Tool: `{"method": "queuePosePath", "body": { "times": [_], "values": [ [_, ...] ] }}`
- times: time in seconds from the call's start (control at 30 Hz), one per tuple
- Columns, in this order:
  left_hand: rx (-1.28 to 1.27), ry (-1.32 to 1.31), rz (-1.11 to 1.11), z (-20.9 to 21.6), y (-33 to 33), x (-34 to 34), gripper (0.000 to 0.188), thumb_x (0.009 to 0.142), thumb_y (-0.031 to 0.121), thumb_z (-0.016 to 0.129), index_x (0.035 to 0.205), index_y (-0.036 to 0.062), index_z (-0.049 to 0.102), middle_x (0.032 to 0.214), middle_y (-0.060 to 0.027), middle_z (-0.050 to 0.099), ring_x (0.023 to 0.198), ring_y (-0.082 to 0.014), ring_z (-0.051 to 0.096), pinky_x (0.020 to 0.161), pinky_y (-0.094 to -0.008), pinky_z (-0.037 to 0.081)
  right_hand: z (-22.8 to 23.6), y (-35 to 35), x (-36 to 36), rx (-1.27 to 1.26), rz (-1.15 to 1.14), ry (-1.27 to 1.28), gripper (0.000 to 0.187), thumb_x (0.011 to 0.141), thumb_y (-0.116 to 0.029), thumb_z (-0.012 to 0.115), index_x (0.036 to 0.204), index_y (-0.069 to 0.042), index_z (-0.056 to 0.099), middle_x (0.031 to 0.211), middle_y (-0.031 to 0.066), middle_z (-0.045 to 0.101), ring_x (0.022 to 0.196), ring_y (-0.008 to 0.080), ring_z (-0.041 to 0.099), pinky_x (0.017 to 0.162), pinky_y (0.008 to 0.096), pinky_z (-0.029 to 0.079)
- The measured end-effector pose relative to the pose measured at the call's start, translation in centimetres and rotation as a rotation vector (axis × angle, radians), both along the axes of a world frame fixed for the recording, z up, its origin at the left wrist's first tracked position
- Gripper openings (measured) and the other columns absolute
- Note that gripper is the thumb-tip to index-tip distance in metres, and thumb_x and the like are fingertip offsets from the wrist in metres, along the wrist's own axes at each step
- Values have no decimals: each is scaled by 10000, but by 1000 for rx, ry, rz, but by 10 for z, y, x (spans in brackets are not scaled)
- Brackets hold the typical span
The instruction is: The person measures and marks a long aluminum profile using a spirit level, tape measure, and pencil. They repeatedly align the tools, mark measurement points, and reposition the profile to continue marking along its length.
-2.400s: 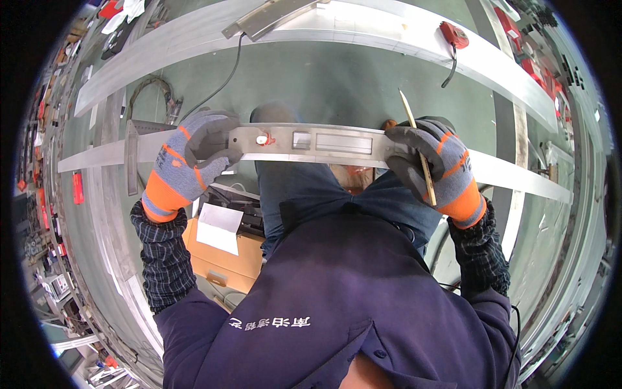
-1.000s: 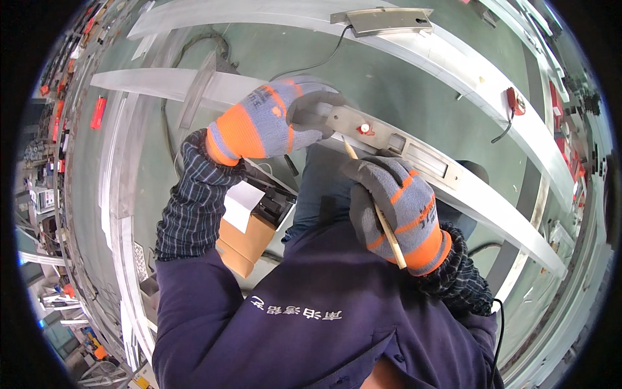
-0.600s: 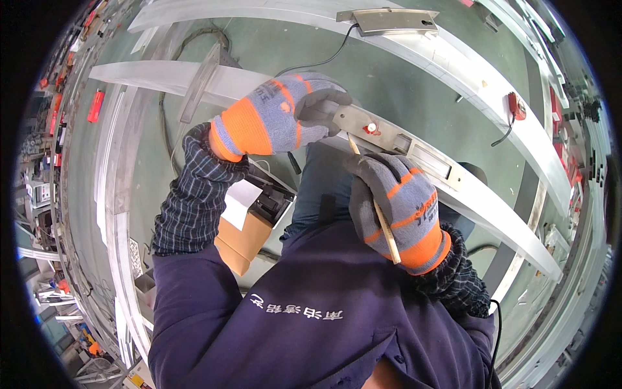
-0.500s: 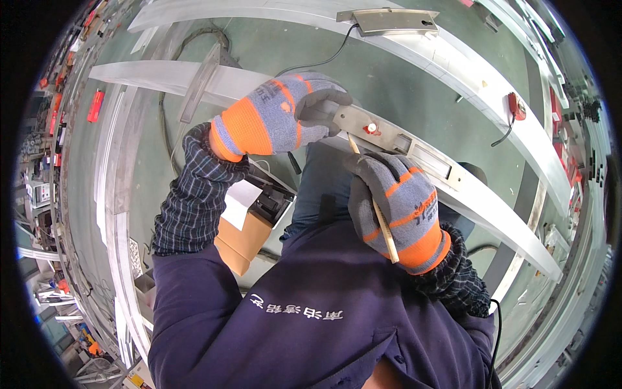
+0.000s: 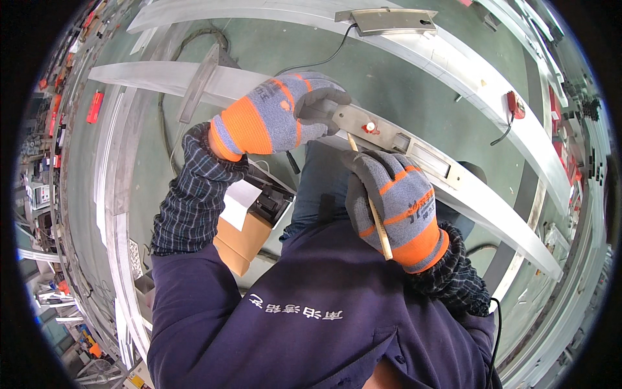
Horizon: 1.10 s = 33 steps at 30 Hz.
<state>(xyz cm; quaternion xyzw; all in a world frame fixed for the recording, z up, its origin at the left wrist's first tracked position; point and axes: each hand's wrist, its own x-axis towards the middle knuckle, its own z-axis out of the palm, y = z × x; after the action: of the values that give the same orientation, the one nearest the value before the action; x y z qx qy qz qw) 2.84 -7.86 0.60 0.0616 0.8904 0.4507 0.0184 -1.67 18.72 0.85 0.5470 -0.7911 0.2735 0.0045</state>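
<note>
My right hand (image 5: 396, 206), in a grey and orange work glove, is closed around a thin, pale wooden pencil (image 5: 376, 223). The pencil's tip points up at the near edge of a long silvery metal lock plate (image 5: 389, 139). A red and white round part (image 5: 370, 128) and cut-out slots show on the plate, which lies along a white metal profile (image 5: 499, 217). My left hand (image 5: 285, 115), gloved alike, has its fingers and thumb curled around the plate's left end; the exact contact is hidden by the glove.
Another metal plate with a black cable (image 5: 387, 23) rests on the far white profile (image 5: 476, 74). A red tape measure (image 5: 515, 106) sits on that profile's right part. Below my left arm stands an open cardboard box (image 5: 243, 243) with black parts and white paper.
My right hand has shifted slightly left with the pencil, whose back end swung a little to the left. My left hand stays at the plate's end.
</note>
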Motion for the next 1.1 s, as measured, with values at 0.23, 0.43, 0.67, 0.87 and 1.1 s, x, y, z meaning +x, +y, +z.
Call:
{"method": "queuePosePath", "body": {
  "times": [0.23, 0.43, 0.67, 0.87, 1.1],
  "values": [
    [90, 30, 15, -4, 0, -1, 460, 859, 75, 788, 1306, 96, 682, 1211, -120, 708, 1135, -305, 674, 987, -396, 554, -3, 0, -2, -12, 20, -7, 507, 798, -283, 742, 1253, -73, 664, 1065, 150, 671, 940, 331, 656, 833, 437, 546],
    [-47, 81, -23, -4, -3, -1, 495, 886, 41, 773, 1364, 88, 651, 1278, -90, 678, 1141, -218, 671, 999, -358, 560, 3, 0, -1, 39, 7, -13, 507, 794, -274, 748, 1252, -74, 665, 1058, 152, 677, 918, 332, 663, 814, 438, 552],
    [13, 26, 43, -6, -2, 2, 508, 892, 44, 767, 1383, 75, 640, 1311, -104, 665, 1142, -215, 677, 1006, -356, 552, 3, -1, -2, -45, 23, -16, 497, 783, -252, 755, 1224, -44, 660, 1084, 152, 676, 952, 341, 652, 825, 444, 544],
    [-115, 2, 30, 8, 2, 1, 555, 873, 35, 773, 1407, 74, 627, 1338, -105, 655, 1185, -221, 656, 1032, -363, 540, 8, 14, 0, -115, 110, -142, 487, 716, -223, 759, 1161, -44, 680, 1073, 142, 677, 937, 333, 663, 812, 440, 541],
    [-66, -72, 51, 1, -2, 2, 545, 877, -30, 701, 1410, 31, 605, 1389, -128, 630, 1242, -226, 637, 1068, -369, 531, 13, 66, -2, -275, -23, -117, 374, 654, -87, 750, 1027, -56, 746, 884, 116, 717, 779, 318, 704, 772, 426, 585]
  ]
}}
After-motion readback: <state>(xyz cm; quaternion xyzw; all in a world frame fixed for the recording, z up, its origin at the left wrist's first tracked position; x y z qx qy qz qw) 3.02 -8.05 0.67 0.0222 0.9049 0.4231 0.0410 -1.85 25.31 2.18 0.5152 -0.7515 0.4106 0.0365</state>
